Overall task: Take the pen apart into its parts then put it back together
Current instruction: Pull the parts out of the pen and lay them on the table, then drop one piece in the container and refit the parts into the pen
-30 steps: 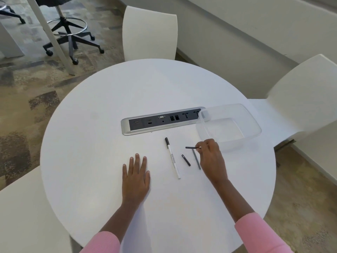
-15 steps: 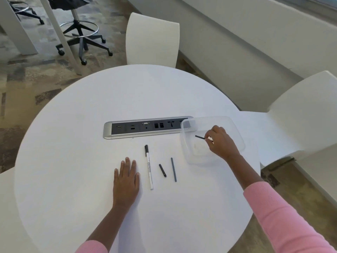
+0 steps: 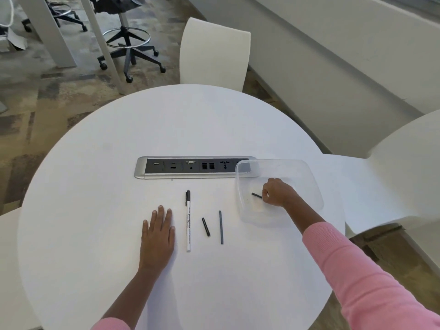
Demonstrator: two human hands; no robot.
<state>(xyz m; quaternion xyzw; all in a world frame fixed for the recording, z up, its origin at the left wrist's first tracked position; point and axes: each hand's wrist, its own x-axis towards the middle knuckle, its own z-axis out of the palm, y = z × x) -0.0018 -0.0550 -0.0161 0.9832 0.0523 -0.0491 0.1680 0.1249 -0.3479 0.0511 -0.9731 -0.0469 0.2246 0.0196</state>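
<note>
Reaching into the clear plastic container [image 3: 312, 186] at the right side of the round white table [image 3: 166, 127], the right hand [image 3: 277, 192] shows on my feed with its fingers curled tight. It pinches one end of a short black pen piece [image 3: 256, 195]. The piece sticks out to the left of the fingertips, low over the container's floor. I cannot tell from here whether it touches the bottom.

The left hand [image 3: 158, 231] lies flat on the table, palm down, fingers straight and close together, holding nothing.

Just to the right of that hand I see the white pen barrel [image 3: 188, 225], black at its far end and with print along its side. It lies lengthwise, pointing away from the person. To its right lies a short black part [image 3: 206, 226], slightly slanted. Further right is a thin grey rod [image 3: 221, 227], roughly parallel to the barrel. The three lie apart from one another, between the left hand and the container, and well clear of the right hand.

Beyond them a silver-framed socket panel [image 3: 190, 166] is set into the tabletop, and the container's far left corner covers its right end. White chairs [image 3: 214, 51] stand around the table.
</note>
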